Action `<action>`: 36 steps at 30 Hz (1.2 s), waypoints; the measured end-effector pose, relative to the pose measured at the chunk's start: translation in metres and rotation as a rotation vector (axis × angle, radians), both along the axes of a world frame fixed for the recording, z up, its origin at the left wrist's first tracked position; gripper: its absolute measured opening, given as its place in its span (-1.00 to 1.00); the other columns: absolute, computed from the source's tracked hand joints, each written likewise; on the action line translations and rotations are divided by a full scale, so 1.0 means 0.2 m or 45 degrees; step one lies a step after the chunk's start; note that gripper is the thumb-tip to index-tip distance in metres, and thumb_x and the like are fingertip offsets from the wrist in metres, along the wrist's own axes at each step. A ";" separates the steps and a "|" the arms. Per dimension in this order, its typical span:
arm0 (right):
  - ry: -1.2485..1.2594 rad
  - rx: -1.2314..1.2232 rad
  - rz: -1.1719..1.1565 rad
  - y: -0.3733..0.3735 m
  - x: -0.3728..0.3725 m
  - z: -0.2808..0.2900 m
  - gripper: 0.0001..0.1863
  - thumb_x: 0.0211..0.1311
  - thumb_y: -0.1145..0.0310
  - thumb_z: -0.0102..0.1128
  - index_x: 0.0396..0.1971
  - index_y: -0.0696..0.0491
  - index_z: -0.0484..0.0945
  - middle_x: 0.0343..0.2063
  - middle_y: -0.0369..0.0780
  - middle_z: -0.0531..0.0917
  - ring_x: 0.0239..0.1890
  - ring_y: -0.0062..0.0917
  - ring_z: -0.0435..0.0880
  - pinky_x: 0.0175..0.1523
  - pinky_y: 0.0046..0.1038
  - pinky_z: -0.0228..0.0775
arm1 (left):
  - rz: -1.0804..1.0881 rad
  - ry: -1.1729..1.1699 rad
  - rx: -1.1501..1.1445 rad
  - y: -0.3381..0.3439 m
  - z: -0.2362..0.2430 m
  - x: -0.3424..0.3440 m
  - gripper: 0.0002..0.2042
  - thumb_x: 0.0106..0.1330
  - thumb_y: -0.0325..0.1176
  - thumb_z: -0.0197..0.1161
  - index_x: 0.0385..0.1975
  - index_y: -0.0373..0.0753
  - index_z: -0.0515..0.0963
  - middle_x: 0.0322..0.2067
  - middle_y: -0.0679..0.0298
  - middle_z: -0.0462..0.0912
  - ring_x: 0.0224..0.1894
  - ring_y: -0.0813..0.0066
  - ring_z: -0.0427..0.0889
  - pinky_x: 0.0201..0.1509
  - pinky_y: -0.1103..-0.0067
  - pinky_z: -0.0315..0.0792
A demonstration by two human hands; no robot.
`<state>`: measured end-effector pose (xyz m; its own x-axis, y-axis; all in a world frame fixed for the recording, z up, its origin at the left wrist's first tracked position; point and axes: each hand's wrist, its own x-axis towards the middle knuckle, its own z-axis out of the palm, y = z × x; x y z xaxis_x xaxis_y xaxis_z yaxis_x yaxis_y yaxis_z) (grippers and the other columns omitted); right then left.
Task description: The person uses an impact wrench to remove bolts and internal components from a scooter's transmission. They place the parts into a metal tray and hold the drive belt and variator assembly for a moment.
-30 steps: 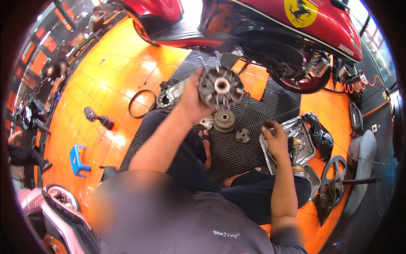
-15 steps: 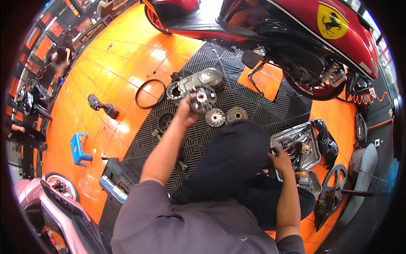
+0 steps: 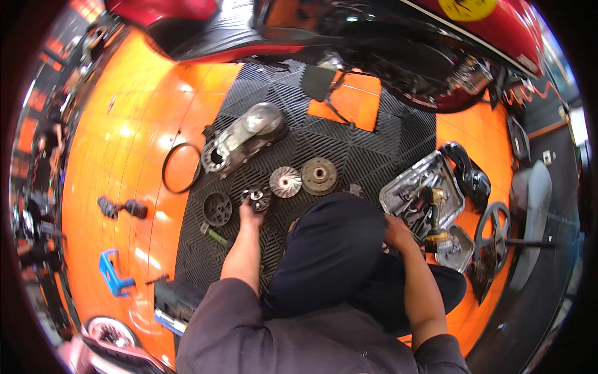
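My left hand [image 3: 250,214] is closed on a round, dark metal clutch assembly [image 3: 259,199], low over the black ribbed mat. Left of it is a dark clutch bell [image 3: 217,209]; to its right a finned silver pulley half [image 3: 286,182] and a flat round metal plate with a central hub [image 3: 319,176] lie flat. Beyond them rests a long silver engine cover [image 3: 244,138]. At the side of my bent knee is my right hand [image 3: 397,232], near a metal tray [image 3: 458,210] of tools; its fingers are mostly hidden.
A black drive belt [image 3: 181,168] and a cordless impact wrench [image 3: 123,207] lie on the orange floor to the left. Nearby stands a blue stool [image 3: 114,274]. A red scooter [image 3: 398,43] is parked across the far side. A wheel-like metal piece [image 3: 492,230] stands at the right.
My left hand has brought the clutch assembly from the engine cover down toward me, beside the clutch bell. My right hand has shifted slightly against my knee. The view has tilted and moved.
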<state>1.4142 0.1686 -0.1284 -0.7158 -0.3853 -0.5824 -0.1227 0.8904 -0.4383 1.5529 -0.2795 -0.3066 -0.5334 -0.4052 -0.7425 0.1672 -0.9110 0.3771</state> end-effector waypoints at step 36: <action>-0.473 -0.652 -1.261 -0.65 -0.11 -0.74 -0.31 0.10 0.21 0.30 0.19 0.22 0.32 0.09 0.05 0.50 0.16 -0.16 0.48 0.19 -0.29 0.30 | -2.267 -0.122 -3.367 0.67 0.60 -0.77 -0.58 0.17 -0.37 0.15 0.09 0.00 0.44 0.24 0.26 0.32 0.27 0.08 0.29 0.30 -0.29 -0.16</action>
